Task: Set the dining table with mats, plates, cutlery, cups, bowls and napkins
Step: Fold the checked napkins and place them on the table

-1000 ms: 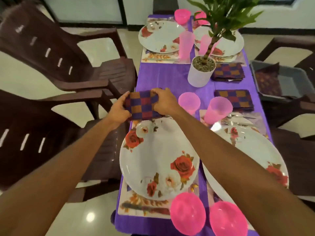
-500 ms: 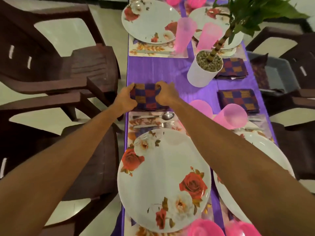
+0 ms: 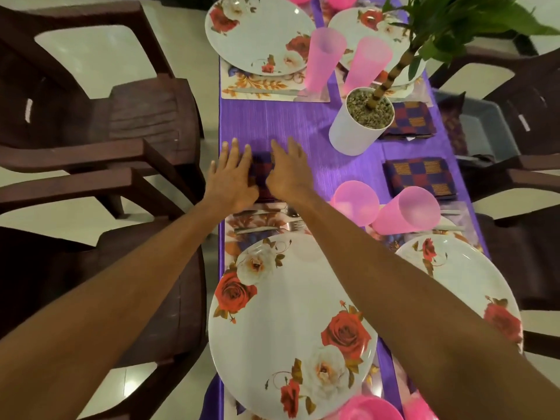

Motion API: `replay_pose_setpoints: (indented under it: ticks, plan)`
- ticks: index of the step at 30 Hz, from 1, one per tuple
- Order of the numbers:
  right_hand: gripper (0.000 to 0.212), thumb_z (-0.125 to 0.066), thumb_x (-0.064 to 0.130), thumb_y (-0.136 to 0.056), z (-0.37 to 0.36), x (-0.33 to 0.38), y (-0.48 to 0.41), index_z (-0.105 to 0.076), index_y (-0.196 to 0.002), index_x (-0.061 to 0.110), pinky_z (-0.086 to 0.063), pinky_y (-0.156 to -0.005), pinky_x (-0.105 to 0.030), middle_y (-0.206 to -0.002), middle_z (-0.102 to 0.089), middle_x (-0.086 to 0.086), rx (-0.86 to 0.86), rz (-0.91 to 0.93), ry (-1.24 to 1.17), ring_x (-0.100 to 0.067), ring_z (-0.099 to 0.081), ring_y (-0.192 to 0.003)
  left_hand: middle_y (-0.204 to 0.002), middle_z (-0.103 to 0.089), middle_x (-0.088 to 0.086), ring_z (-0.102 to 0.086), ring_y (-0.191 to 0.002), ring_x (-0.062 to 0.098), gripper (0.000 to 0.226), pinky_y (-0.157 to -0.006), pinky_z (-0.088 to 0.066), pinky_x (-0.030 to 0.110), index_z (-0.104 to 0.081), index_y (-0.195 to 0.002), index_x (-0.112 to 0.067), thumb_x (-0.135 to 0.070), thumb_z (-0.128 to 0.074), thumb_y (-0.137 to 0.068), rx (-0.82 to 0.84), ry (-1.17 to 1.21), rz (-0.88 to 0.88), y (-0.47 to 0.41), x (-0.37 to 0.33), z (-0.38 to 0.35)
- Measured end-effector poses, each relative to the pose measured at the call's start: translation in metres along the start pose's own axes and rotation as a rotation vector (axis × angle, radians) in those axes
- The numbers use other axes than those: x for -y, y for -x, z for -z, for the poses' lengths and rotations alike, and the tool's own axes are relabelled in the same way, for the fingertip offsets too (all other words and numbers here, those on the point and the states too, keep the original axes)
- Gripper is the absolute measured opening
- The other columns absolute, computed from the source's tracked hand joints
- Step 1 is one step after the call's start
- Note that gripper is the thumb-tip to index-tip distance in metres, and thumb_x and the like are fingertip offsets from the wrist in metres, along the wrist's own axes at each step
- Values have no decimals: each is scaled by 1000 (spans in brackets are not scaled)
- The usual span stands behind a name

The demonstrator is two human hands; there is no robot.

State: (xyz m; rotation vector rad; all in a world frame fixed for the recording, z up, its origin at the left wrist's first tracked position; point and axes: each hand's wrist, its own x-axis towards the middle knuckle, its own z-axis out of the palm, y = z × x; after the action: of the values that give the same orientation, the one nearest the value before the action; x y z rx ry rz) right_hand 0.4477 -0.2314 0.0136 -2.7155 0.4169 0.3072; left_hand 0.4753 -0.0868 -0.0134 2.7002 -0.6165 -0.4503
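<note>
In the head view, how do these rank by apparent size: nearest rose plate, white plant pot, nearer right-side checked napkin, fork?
1. nearest rose plate: clearly largest, but also closest to the camera.
2. white plant pot and nearer right-side checked napkin: these look alike, so not ranked.
3. fork: smallest.

- The table (image 3: 222, 122), covered by a purple cloth (image 3: 288, 122), is running from 6 to 12 o'clock
- A far placemat (image 3: 257, 86) is lying toward 12 o'clock, a near placemat (image 3: 247, 221) toward 6
- A checked napkin (image 3: 262, 168) is lying mid-table, just beside the near placemat
- A second napkin (image 3: 421, 177) is lying at 3 o'clock, a third napkin (image 3: 412, 118) at 2
- A white pot (image 3: 354, 134) is standing at 1 o'clock
</note>
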Motion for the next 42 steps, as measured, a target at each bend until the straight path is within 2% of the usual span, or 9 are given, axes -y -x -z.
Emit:
replay_pose_setpoints:
  ticks: [3,8,11,13,16,18,20,28,42]
  plan:
    - [72,-49,29,-102,-19,4,7,-8,-160,17,-13,-122,-53,-168,2,-10,99,81,167,-31,4,-155,-166,10,11,11,-152,31,67,-123,-5,55,2,-159,-16,-41,-27,-104,4,-122,-39,2,6,-16]
    - [70,-41,34,-105,-31,1,6,-1,-160,17,-3,-122,-55,-169,4,-9,129,65,222,-29,7,-155,-165,14,11,13,-152,30,65,-122,-2,53,5,-158,-16,-43,-21,-105,18,-141,-31,1,9,-23]
    - [66,-48,33,-102,-23,5,7,-19,-158,15,-9,-122,-57,-167,-11,-11,98,69,198,-30,-7,-155,-166,2,14,4,-153,33,67,-122,-7,55,-8,-159,-14,-43,-31,-103,33,-65,-19,-2,8,-16]
    - [47,-57,32,-97,-15,8,12,-51,-140,16,-18,-120,-59,-155,-38,-9,19,84,151,-29,-33,-145,-157,-32,17,-22,-148,38,66,-119,-22,57,-38,-150,-12,-42,-42,-92,-45,66,-46,2,8,-5]
    - [19,-62,34,-93,3,12,22,-69,-103,21,-50,-89,-40,-106,-65,0,-69,89,-37,-22,-63,-104,-120,-66,5,-56,-116,25,38,-103,-43,42,-66,-122,-18,-24,-57,-85,-254,296,-78,16,4,13]
    - [17,-62,35,-93,18,13,30,-71,-87,23,-42,-62,-26,-82,-67,4,-15,71,-183,-20,-66,-83,-114,-69,1,-60,-108,18,31,-93,-45,33,-69,-118,-19,-16,-59,-89,-330,368,13,32,-6,26]
    - [23,-61,36,-91,35,12,42,-68,-74,22,-37,-56,-24,-73,-65,6,12,95,-230,-21,-66,-77,-113,-70,0,-63,-104,16,28,-88,-49,33,-69,-117,-19,-17,-58,-91,-373,424,139,52,-17,33]
    - [18,-60,38,-87,97,-65,121,-75,-92,30,-50,-73,-31,-101,-74,2,-86,235,-112,-26,-67,-94,-88,-72,-3,-67,-83,15,17,-81,-53,32,-76,-98,-19,-14,-62,-88,-454,471,225,134,-99,36]
    - [28,-59,41,-87,165,-431,295,-73,-107,27,-52,-90,-36,-117,-71,-3,-28,-46,-125,-31,-65,-110,-72,-65,-10,-67,-72,23,16,-75,-56,38,-71,-83,-34,-22,-60,-79,-224,497,17,188,-462,-132]
